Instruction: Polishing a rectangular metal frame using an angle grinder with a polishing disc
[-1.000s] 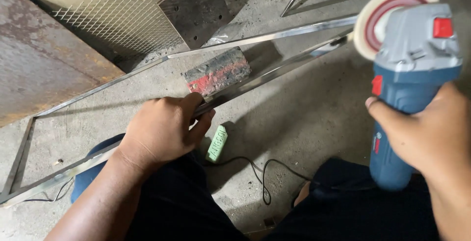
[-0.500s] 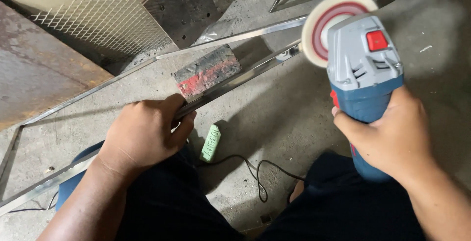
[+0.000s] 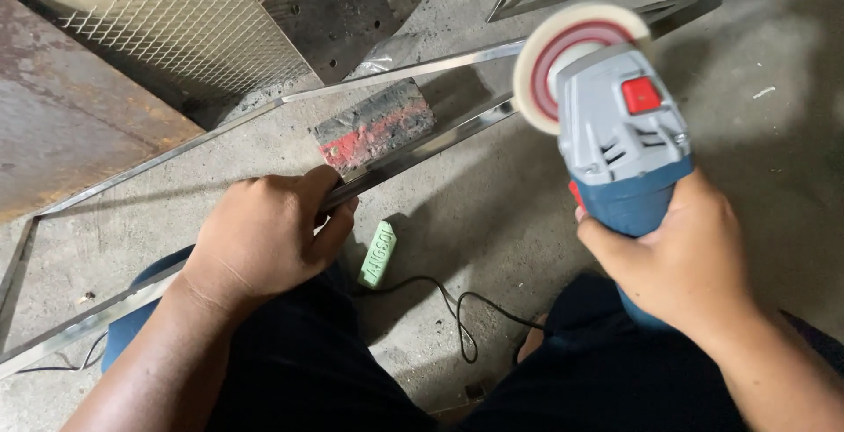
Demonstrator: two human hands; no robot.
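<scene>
Left hand (image 3: 264,239) grips shiny steel frame bar (image 3: 413,152) on the floor; right hand (image 3: 681,261) holds blue-grey angle grinder (image 3: 620,137), white polishing wheel (image 3: 563,63) just off the bar, polishing not visibly begun

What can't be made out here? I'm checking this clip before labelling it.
Head view:
- Metal frame: its near rail runs under the left hand; its left end leaves the picture.
- Angle grinder: the right hand covers its rear grip.
- Black cord: its end is hidden behind the legs.
</scene>
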